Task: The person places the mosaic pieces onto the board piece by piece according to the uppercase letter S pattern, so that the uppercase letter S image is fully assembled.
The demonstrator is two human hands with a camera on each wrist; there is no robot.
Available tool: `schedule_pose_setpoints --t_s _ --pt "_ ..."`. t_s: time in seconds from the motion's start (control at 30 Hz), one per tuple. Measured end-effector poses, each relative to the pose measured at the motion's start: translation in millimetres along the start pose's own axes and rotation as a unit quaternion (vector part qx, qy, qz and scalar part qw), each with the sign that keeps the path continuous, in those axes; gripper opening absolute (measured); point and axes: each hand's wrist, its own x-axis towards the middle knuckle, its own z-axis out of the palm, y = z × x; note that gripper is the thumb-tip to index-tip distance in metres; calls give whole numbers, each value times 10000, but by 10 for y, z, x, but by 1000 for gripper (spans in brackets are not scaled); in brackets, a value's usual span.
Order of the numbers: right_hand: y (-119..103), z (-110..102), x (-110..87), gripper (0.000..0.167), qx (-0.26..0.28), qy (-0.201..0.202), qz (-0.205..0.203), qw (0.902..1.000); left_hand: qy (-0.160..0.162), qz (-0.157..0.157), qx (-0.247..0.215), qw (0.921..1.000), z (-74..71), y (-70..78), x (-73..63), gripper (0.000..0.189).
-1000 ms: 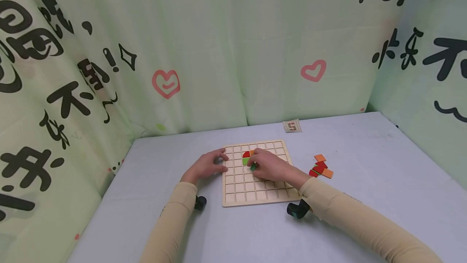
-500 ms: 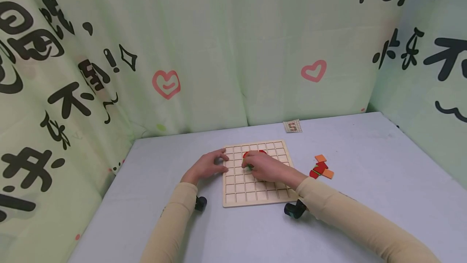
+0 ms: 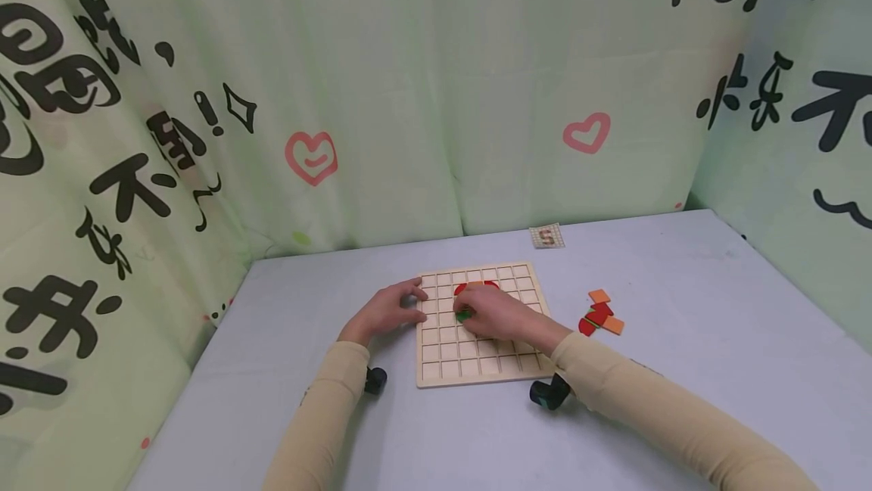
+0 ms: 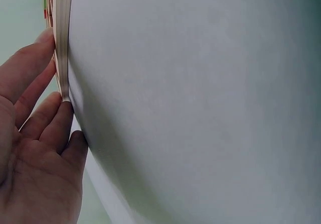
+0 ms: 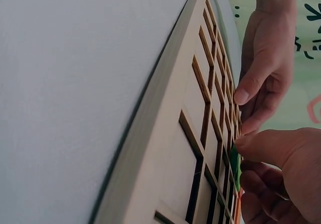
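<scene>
A square wooden grid board (image 3: 446, 358) lies on the table. My left hand (image 3: 387, 311) rests its fingertips and thumb along the board's left edge; in the left wrist view its fingers (image 4: 27, 66) touch the board's pale side (image 4: 62, 38). Over the upper middle cells, my right hand (image 3: 500, 312) pinches a small green piece (image 3: 463, 316) at the board's surface. Beyond those fingers, red pieces (image 3: 490, 284) and an orange piece sit in the grid, partly covered by the hand. In the right wrist view, the green piece (image 5: 235, 164) shows beside the thumb.
To the right of the board lies a loose pile of red, orange and green pieces (image 3: 599, 315). A small patterned card (image 3: 547, 236) is near the table's back edge. Printed curtains (image 3: 436, 97) stand behind and at both sides of the white table (image 3: 681, 370).
My right hand has shifted slightly left over the board and lowered the green piece toward a cell below the red one. The left hand stays at the board's edge.
</scene>
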Motion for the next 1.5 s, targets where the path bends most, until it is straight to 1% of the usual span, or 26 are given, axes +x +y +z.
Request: schedule_pose_setpoints --t_s 0.17,0.43,0.63,1.1,1.2,1.33,1.43,1.5 --pt "-2 -12 -9 10 -98 115 0 9999 15 -46 -8 10000 -7 9 1 29" --pt "-3 -2 11 10 -261 168 64 9995 -32 -68 79 9999 -5 16 2 30" --pt "-4 1 5 11 -232 146 189 9994 -31 -94 62 9999 1 24 0 30" --pt "25 21 -5 10 -174 291 234 9992 -24 -12 44 10000 5 5 -2 30" --pt "44 6 -32 11 -70 366 282 9989 -14 6 106 9999 1 3 0 30" --pt "94 -28 -105 12 118 498 327 9982 5 -47 113 9999 12 5 9 29" --pt "139 -77 -177 14 192 536 460 9973 19 -80 114 9999 15 9 12 29" --pt "168 -119 -235 16 259 511 641 9963 24 -76 139 9999 14 8 7 29"
